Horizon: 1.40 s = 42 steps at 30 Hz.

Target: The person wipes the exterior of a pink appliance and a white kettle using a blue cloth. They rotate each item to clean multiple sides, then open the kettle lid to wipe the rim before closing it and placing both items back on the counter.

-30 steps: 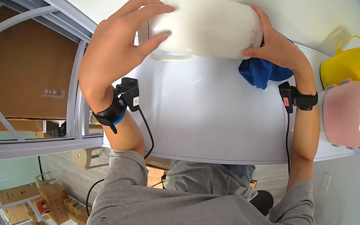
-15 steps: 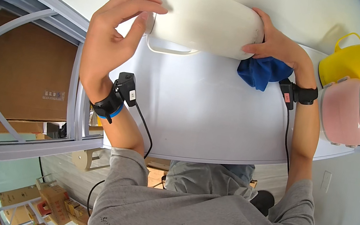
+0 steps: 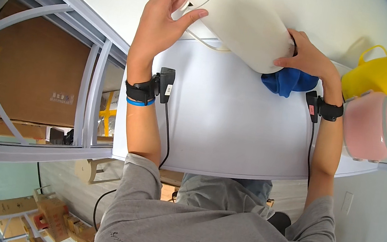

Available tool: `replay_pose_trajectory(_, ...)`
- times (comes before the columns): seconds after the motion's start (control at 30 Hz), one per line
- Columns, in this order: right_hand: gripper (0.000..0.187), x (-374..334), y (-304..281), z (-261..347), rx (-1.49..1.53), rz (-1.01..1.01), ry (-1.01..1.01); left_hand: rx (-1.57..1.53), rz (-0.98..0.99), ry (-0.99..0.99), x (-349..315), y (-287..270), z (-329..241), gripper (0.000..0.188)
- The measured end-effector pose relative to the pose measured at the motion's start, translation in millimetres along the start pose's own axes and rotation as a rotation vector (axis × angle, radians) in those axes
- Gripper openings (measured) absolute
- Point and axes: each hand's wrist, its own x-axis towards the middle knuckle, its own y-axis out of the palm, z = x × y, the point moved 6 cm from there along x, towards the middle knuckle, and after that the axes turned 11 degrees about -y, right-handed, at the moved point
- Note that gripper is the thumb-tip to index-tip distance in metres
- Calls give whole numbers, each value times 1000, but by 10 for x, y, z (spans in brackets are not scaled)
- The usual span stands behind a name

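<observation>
Far L: brown cardboard box (image 3: 31,66) in pale metal rack (image 3: 93,91). Next, L hand (image 3: 166,19), black device (image 3: 165,85) strapped at wrist: grip holds upper-L end of white jug (image 3: 250,24), thumb on near side, fingers round the end. Jug's in both hands over far side of desk (image 3: 232,127), tilted, base down to R. Blue cloth (image 3: 289,83) just below base in view; can't tell if touching. R hand (image 3: 310,58): grip holds jug's base end, thumb nearest. Far R: yellow pitcher (image 3: 373,75), pink appliance (image 3: 370,127) just in front.
</observation>
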Motion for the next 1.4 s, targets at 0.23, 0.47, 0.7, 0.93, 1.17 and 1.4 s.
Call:
replay_pose_trajectory(0.23, 106, -55, -22, 86, -71, -24, -65, 379, -138, 41, -35, 23, -93, 54)
replay_pose_trajectory(0.47, 113, -114, -39, 280, -89, -33, 16, 266, 91, -303, -10, 183, -196, 81)
replay_pose_trajectory(0.7, 114, -125, -19, 341, -83, -25, -13, 127, 97, -297, -91, 104, -42, 59)
replay_pose_trajectory(0.93, 114, 6, 422, 524, 69, 97, -55, 118, -14, -208, -52, -34, -155, 48)
replay_pose_trajectory(1.17, 114, 72, 557, 689, 239, 188, -73, 119, -64, -175, -70, -72, -171, 47)
replay_pose_trajectory(1.4, 90, 12, 145, 702, 329, -92, -258, 95, -10, -261, -112, -78, -178, 65)
